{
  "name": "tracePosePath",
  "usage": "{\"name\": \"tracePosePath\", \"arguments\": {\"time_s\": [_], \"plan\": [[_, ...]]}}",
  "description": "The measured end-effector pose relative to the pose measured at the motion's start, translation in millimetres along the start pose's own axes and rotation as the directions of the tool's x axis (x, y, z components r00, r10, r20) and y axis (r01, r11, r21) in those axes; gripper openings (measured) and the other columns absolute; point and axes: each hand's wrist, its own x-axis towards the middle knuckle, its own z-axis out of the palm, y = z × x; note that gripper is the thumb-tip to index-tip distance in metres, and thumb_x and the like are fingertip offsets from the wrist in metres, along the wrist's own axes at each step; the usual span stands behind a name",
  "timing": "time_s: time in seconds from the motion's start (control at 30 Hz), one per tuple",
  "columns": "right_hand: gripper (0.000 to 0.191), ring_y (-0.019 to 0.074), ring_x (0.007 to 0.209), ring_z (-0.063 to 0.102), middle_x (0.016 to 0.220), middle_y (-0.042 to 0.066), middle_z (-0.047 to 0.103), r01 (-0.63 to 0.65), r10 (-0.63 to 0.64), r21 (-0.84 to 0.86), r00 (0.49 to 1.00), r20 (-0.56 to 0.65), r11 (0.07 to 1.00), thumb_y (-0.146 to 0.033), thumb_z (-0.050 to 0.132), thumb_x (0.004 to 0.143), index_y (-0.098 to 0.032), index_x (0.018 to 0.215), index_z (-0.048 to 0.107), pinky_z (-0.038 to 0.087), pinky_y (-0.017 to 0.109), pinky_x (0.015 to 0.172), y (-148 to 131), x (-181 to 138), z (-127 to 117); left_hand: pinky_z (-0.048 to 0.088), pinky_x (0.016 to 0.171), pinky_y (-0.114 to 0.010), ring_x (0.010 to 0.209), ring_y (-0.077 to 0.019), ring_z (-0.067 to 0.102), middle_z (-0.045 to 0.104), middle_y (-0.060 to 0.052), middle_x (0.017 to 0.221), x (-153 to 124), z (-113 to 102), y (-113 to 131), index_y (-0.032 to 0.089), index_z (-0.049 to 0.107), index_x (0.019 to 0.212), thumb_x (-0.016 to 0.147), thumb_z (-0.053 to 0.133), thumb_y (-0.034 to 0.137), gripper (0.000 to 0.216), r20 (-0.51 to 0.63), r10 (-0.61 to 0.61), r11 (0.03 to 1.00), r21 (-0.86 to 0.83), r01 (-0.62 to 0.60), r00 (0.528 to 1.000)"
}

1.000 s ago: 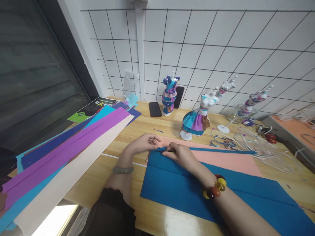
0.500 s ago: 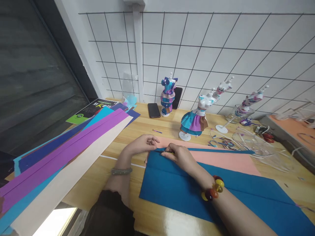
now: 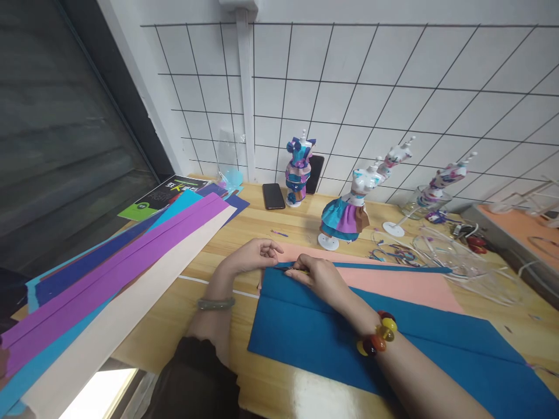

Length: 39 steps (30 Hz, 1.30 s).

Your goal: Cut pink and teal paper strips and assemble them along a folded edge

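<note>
A sheet of blue crepe paper (image 3: 305,343) lies on the table, folded or creased along its length. A narrow blue strip (image 3: 393,268) runs along its far side, parted from the sheet on the right and meeting it near the left end. My right hand (image 3: 317,276) is closed around small scissors (image 3: 283,268); their dark blades point left at the strip's left end, and the handles are mostly hidden in my fingers. My left hand (image 3: 257,255) has curled fingers, pinching the paper's far left corner just beyond the blade tips. Peach paper (image 3: 402,288) lies underneath.
Coloured paper sheets (image 3: 131,279) are stacked at left, beside a book (image 3: 161,198). Behind stand a phone (image 3: 273,196) and small dressed mannequins, one in a layered skirt (image 3: 345,218). Clear tangled plastic (image 3: 449,256) and red-handled clippers (image 3: 477,243) lie at right.
</note>
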Motion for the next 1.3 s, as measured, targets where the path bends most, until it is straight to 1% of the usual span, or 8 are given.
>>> {"name": "tracePosePath", "arguments": {"time_s": [0.23, 0.53, 0.97, 1.13, 1.3], "plan": [[0.028, 0.0174, 0.068, 0.062, 0.076, 0.002, 0.068, -0.016, 0.016, -0.024, 1.000, 0.009, 1.000, -0.049, 0.054, 0.083, -0.022, 0.078, 0.057, 0.035, 0.023, 0.056, -5.9, 3.3, 2.5, 0.046, 0.068, -0.026, 0.077, -0.0158, 0.061, 0.065, -0.004, 0.080, 1.2, 0.9, -1.3, 0.014, 0.060, 0.100, 0.070, 0.068, 0.027, 0.033, -0.013, -0.011, 1.000, -0.002, 0.011, 1.000], [0.027, 0.0175, 0.069, 0.062, 0.079, 0.002, 0.069, -0.024, 0.025, -0.033, 1.000, 0.003, 0.999, -0.049, 0.055, 0.083, -0.023, 0.080, 0.056, 0.036, 0.023, 0.056, -10.4, 7.5, 8.2, 0.045, 0.064, -0.024, 0.071, -0.0135, 0.061, 0.064, -0.001, 0.075, 1.4, -0.2, -3.0, 0.014, 0.059, 0.100, 0.073, 0.063, 0.024, 0.028, 0.019, -0.001, 1.000, -0.015, 0.001, 1.000], [0.025, 0.0175, 0.067, 0.063, 0.072, 0.001, 0.068, -0.032, 0.032, -0.039, 0.999, -0.010, 0.999, -0.047, 0.057, 0.082, -0.022, 0.076, 0.059, 0.036, 0.023, 0.056, -10.3, 6.8, 11.7, 0.045, 0.065, -0.024, 0.072, -0.0140, 0.060, 0.064, -0.002, 0.075, 0.8, -0.6, -0.7, 0.014, 0.061, 0.098, 0.072, 0.065, 0.027, 0.029, 0.030, 0.002, 1.000, -0.013, -0.002, 1.000], [0.024, 0.0171, 0.067, 0.063, 0.074, 0.001, 0.069, -0.018, 0.018, -0.042, 1.000, -0.002, 0.999, -0.046, 0.057, 0.083, -0.022, 0.077, 0.059, 0.035, 0.022, 0.055, -12.2, 4.5, 10.4, 0.046, 0.066, -0.025, 0.072, -0.0141, 0.060, 0.064, -0.002, 0.075, 1.4, -0.7, -1.9, 0.014, 0.061, 0.097, 0.071, 0.066, 0.027, 0.029, 0.030, -0.009, 1.000, -0.007, 0.009, 0.999], [0.023, 0.0169, 0.070, 0.064, 0.078, 0.002, 0.070, -0.007, 0.008, -0.054, 1.000, 0.008, 0.998, -0.045, 0.057, 0.083, -0.022, 0.079, 0.060, 0.037, 0.023, 0.058, -14.7, 3.2, 8.3, 0.046, 0.067, -0.026, 0.073, -0.0146, 0.060, 0.064, -0.002, 0.075, 1.7, 0.5, -1.5, 0.014, 0.061, 0.097, 0.070, 0.068, 0.028, 0.032, 0.017, -0.029, 1.000, 0.000, 0.029, 0.999]]}}
